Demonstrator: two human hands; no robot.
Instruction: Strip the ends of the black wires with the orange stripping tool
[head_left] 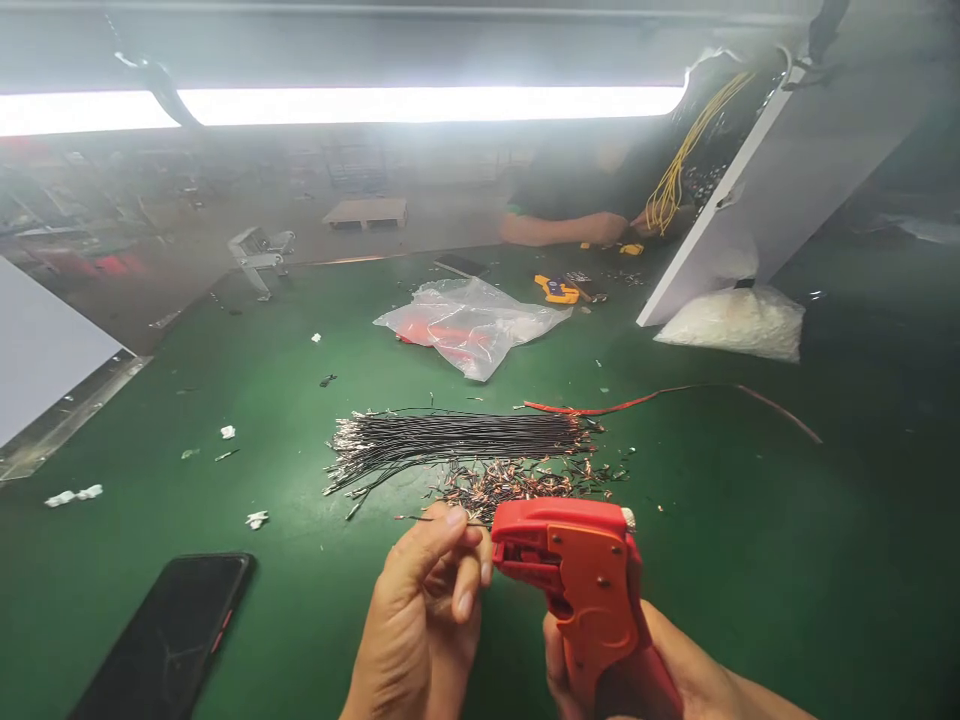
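My right hand [675, 650] is wrapped round the handle of a red and orange wire stripper [596, 590], its jaws facing left. Between the thumb and fingers of my left hand [427, 600] is a thin black wire [476, 524], reaching toward the stripper's jaws; whether its end is inside them I cannot tell. Just beyond lies a pile of short black offcuts with copper showing [510, 482]. Behind that pile a bundle of black wires [465, 436] lies sideways, with metal ends at its left.
A black phone [169, 640] lies at front left. Behind the wires are a clear plastic bag [480, 325], a red strip [637, 401] and a yellow tool [556, 290]. A filled bag [739, 322] rests by the white panel [780, 180]. Another person's arm [555, 229] is across the table.
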